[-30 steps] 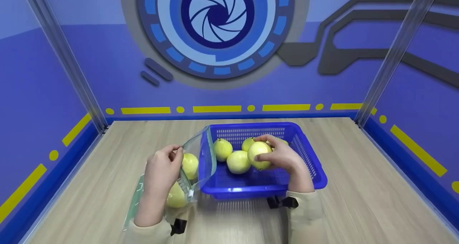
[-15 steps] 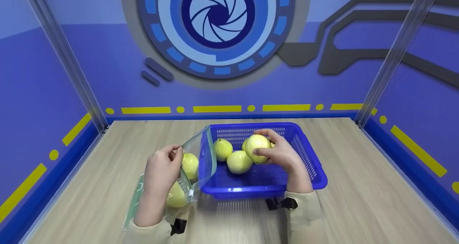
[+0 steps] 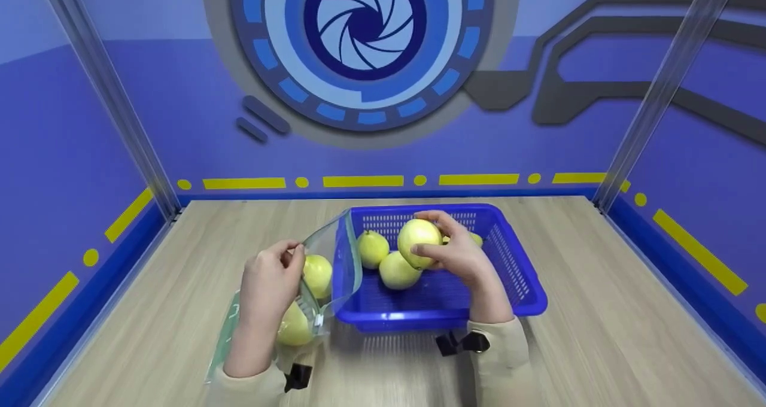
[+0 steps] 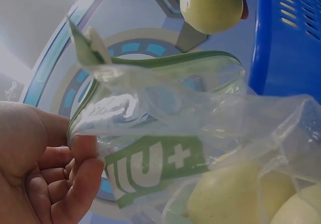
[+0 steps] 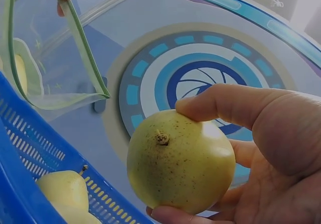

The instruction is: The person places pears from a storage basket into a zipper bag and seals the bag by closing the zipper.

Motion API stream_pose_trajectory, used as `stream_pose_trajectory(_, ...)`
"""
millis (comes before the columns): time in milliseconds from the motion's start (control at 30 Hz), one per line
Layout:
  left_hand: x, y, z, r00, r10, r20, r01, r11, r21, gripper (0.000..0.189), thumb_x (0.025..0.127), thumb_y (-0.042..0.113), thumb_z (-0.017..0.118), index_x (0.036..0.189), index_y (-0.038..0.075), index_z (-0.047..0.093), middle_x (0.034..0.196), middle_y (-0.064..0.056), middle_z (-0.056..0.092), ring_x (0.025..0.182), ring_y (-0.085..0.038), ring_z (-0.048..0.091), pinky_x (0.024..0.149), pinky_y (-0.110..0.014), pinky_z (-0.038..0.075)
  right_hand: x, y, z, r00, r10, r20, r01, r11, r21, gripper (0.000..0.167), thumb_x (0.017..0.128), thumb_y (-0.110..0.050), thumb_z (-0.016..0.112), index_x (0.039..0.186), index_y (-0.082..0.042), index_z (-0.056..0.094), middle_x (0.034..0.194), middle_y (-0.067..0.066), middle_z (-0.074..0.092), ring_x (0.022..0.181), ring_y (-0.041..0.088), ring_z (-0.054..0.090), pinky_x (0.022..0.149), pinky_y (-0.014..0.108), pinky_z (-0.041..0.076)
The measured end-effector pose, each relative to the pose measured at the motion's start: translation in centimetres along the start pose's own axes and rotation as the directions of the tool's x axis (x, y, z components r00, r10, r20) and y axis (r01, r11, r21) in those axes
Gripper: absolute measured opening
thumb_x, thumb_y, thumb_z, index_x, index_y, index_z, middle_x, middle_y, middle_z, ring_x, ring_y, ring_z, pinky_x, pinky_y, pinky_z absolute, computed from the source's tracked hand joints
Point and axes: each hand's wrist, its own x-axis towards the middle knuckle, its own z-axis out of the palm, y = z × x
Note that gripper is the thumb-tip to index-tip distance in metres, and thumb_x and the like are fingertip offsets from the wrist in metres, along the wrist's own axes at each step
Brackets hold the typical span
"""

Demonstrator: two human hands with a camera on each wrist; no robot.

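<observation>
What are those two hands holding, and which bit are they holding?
The left hand pinches the clear bag by the rim of its open mouth. The right hand holds a yellow-green fruit by its rounded sides.

Speckled yellow-green pear [image 3: 419, 239], held aloft; green-edged clear bag [image 4: 170, 121], mouth open, at pear's 8 o'clock, 2 pears [image 4: 235, 191] inside.

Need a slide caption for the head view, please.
Left hand pinching a clear bag, right hand holding yellow-green fruit over a blue basket.
</observation>
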Motion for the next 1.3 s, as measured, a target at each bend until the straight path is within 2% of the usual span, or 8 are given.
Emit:
stream_pose_trajectory(133, 0.1, 0.1, 0.0, 1.000, -0.010, 0.005, 0.010, 1.000, 0.002, 0.025, 0.101, 0.016, 0.061, 0.111, -0.002, 0.075, 0.067, -0.003, 0.059, 0.049, -0.009, 0.048, 0.045, -0.021, 0.037, 0.1, -0.2, 0.8, 1.000, -0.023, 0.017, 0.022, 0.999, 0.026, 0.063, 0.083, -0.007, 0.078, 0.142, -0.014, 0.055, 0.135, 0.022, 0.055, 0.102, 0.031, 0.065, 0.071, 0.040, 0.062)
stream_pose_trajectory(367, 0.1, 0.1, -0.1, 1.000, -0.003, 0.000, 0.003, 1.000, 0.011, 0.025, 0.100, 0.016, 0.061, 0.110, -0.003, 0.075, 0.068, -0.004, 0.060, 0.051, -0.010, 0.047, 0.048, -0.022, 0.036, 0.2, -0.5, 2.3, 0.998, -0.052, 0.031, 0.051, 0.998, 0.035, 0.063, 0.083, -0.009, 0.079, 0.142, -0.013, 0.056, 0.140, 0.020, 0.054, 0.096, 0.027, 0.066, 0.067, 0.031, 0.058)
stream_pose_trajectory(633, 0.3, -0.1, 0.1, 0.999, 0.026, -0.022, -0.026, 0.999, 0.020, 0.024, 0.098, 0.014, 0.061, 0.107, -0.003, 0.076, 0.070, -0.005, 0.064, 0.055, -0.011, 0.050, 0.054, -0.024, 0.042, 0.0, -1.2, 4.9, 0.995, -0.096, 0.024, 0.095, 0.994, 0.052, 0.062, 0.082, -0.009, 0.079, 0.139, -0.016, 0.058, 0.138, 0.020, 0.053, 0.098, 0.029, 0.066, 0.066, 0.036, 0.061)
stream_pose_trajectory(767, 0.3, -0.1, 0.1, 0.999, 0.025, -0.023, -0.024, 0.999, 0.023, 0.024, 0.098, 0.014, 0.061, 0.107, -0.003, 0.076, 0.070, -0.005, 0.064, 0.055, -0.010, 0.050, 0.054, -0.024, 0.042, -0.2, -1.3, 6.5, 0.991, -0.126, 0.037, 0.125, 0.991, 0.038, 0.062, 0.082, -0.011, 0.079, 0.140, -0.016, 0.057, 0.140, 0.019, 0.053, 0.102, 0.029, 0.065, 0.069, 0.037, 0.061)
stream_pose_trajectory(1000, 0.3, 0.0, 0.2, 1.000, 0.025, -0.015, -0.025, 0.999, 0.026, 0.023, 0.099, 0.014, 0.062, 0.106, -0.003, 0.076, 0.068, -0.004, 0.061, 0.054, -0.011, 0.047, 0.053, -0.024, 0.039, -0.5, -1.5, 8.8, 0.982, -0.190, 0.025, 0.189, 0.981, 0.033, 0.062, 0.081, -0.013, 0.080, 0.139, -0.013, 0.057, 0.144, 0.015, 0.052, 0.110, 0.029, 0.063, 0.086, 0.038, 0.059)
stream_pose_trajectory(1300, 0.0, 0.1, 0.0, 1.000, 0.008, -0.001, -0.008, 1.000, 0.025, 0.024, 0.099, 0.015, 0.061, 0.109, -0.003, 0.075, 0.069, -0.004, 0.061, 0.054, -0.011, 0.047, 0.050, -0.023, 0.038, -1.0, -1.5, 10.9, 0.975, -0.222, 0.015, 0.220, 0.972, 0.084, 0.062, 0.083, -0.012, 0.081, 0.140, -0.017, 0.057, 0.142, 0.017, 0.051, 0.105, 0.029, 0.064, 0.078, 0.037, 0.062)
